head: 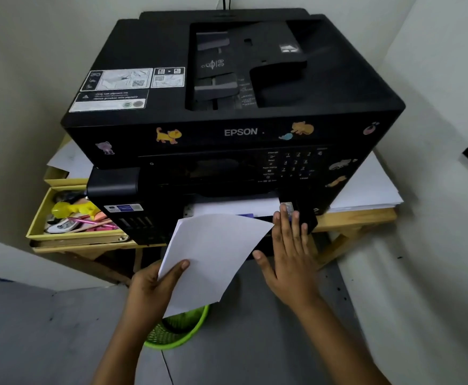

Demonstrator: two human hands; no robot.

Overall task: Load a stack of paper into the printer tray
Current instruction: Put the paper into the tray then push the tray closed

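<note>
The white paper stack (213, 254), pinched in your left hand (155, 284) at lower centre, isn't yet inside the black printer's tray (235, 207); your right hand's fingers (288, 232) lie straight.

A light wooden table (366, 218) carries the black printer (227, 107), which takes up most of its top. To the printer's left sits a yellow tray (37, 218) of pens and small items — loose white sheets (69, 159) behind it — and a stack of white paper (366, 187) lies at the right.
</note>
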